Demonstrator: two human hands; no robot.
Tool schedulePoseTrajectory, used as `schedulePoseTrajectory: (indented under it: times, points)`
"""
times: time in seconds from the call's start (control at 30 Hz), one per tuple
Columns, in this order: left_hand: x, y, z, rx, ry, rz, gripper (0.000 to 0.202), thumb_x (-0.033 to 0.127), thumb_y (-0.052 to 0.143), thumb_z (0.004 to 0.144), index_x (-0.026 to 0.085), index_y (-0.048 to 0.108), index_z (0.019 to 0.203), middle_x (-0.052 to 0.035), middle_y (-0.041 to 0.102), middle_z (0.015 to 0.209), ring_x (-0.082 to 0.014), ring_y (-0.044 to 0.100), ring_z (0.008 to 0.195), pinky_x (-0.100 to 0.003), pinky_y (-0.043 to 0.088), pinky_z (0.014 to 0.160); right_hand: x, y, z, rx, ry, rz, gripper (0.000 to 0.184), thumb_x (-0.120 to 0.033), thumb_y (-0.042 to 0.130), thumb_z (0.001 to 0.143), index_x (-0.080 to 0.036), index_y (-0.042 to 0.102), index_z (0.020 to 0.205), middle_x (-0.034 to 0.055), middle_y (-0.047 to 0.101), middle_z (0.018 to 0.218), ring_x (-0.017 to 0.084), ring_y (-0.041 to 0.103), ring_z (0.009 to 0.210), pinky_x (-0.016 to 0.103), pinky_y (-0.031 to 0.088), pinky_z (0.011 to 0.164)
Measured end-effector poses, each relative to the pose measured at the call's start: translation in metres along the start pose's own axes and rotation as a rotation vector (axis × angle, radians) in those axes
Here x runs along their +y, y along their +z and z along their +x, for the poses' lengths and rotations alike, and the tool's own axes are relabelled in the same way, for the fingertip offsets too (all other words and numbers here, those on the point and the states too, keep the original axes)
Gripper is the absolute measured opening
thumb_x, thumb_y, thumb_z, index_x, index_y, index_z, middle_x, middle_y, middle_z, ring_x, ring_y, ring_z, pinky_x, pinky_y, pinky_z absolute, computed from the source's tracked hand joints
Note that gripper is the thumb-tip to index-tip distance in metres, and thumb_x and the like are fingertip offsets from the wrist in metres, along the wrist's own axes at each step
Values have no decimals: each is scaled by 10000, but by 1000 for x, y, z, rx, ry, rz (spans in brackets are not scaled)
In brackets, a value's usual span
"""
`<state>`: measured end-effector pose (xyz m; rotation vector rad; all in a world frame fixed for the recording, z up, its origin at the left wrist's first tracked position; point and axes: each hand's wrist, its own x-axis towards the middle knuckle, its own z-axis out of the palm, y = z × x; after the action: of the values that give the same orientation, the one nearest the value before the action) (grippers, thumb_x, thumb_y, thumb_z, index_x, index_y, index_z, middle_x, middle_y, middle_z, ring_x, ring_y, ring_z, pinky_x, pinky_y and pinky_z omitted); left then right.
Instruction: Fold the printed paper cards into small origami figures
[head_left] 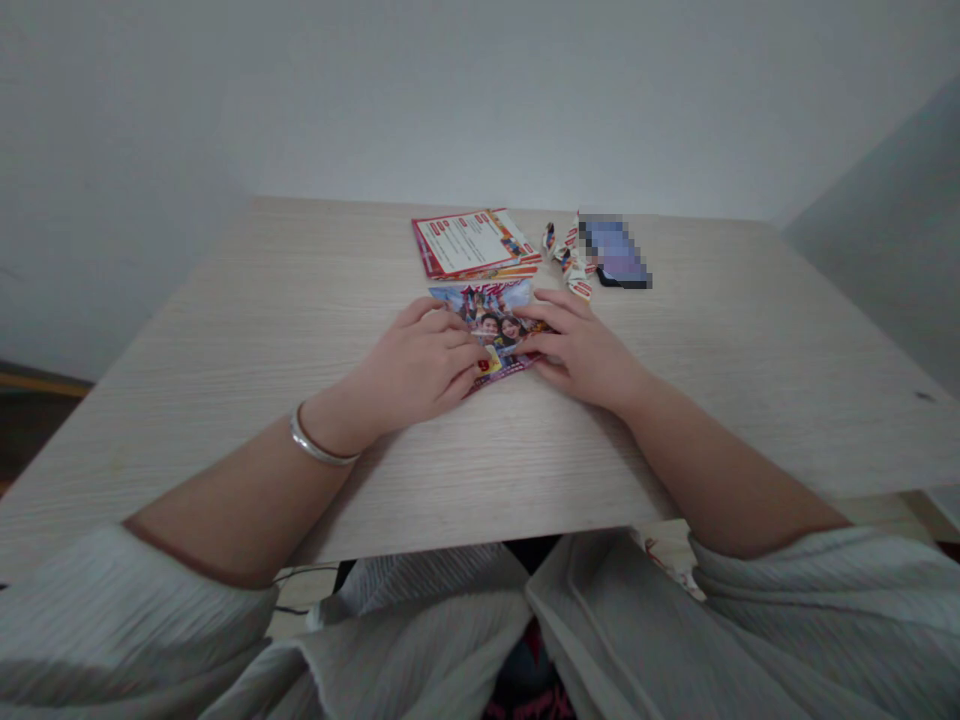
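A colourful printed leaflet [501, 322] lies on the table in front of me, with a picture of people and a yellow patch near its lower edge. My left hand [420, 362] rests palm down over its left side, fingers stretched across the paper. On the opposite side, my right hand [583, 345] has its fingers spread over the right edge. Both hands touch the leaflet and press it from above, not gripping it. Its side edges are partly hidden under my fingers.
Just beyond the leaflet is a stack of printed sheets [474, 243] with red borders. Right of it lie twisted, folded paper strips [568, 262], beside a phone [616, 252] that is blurred out. The pale wooden table [300, 270] meets a wall at the back.
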<state>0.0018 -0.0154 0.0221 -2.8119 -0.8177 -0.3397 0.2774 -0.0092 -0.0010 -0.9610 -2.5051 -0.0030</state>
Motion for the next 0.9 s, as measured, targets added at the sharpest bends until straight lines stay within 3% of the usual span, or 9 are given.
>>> schedulePoseTrajectory:
  times: [0.2, 0.37, 0.5, 0.6, 0.7, 0.9]
  points:
    - [1, -4, 1, 18, 33, -97, 468, 350, 342, 1090, 197, 781, 1037, -59, 819, 1049, -271, 683, 963, -485, 412, 946, -2, 0, 0, 91, 15, 79, 89, -322, 753, 930, -285, 833, 934, 47, 746, 1348, 314, 594, 1342, 573, 436, 1194]
    - [3, -7, 2, 46, 92, -189, 461, 330, 324, 1105, 206, 766, 1147, -36, 815, 1158, -254, 688, 1057, -474, 357, 1018, -6, 8, 3, 142, 136, 155, 112, -275, 724, 937, -237, 800, 864, 103, 761, 1267, 299, 663, 1232, 542, 484, 1135]
    - [2, -5, 2, 35, 53, -228, 492, 319, 295, 1105, 195, 771, 1110, -49, 817, 1155, -257, 698, 1055, -483, 341, 1040, -10, 15, 7, 241, 254, 150, 33, -247, 793, 872, -234, 771, 893, 126, 682, 1363, 301, 641, 1274, 534, 487, 1144]
    - [2, -5, 2, 13, 56, -235, 479, 319, 303, 1098, 195, 766, 1082, -53, 820, 1143, -254, 708, 1016, -487, 338, 1041, -10, 18, 8, 306, 369, 168, 244, -241, 875, 789, -227, 746, 996, 137, 676, 1303, 303, 633, 1253, 528, 497, 1137]
    - [3, -4, 2, -14, 64, -228, 434, 329, 341, 1084, 197, 754, 1074, -56, 820, 1128, -256, 710, 1009, -488, 335, 1062, -8, 19, 10, 302, 470, 235, 321, -259, 896, 762, -217, 710, 1019, 106, 726, 1112, 293, 663, 1144, 501, 539, 1062]
    - [7, -1, 2, 1, 96, -191, 360, 308, 424, 1065, 217, 772, 1081, -41, 826, 1120, -249, 714, 1059, -485, 304, 1175, -10, 15, 12, 244, 636, 485, 289, -291, 831, 805, -241, 674, 1043, 29, 772, 1000, 213, 716, 835, 397, 585, 803]
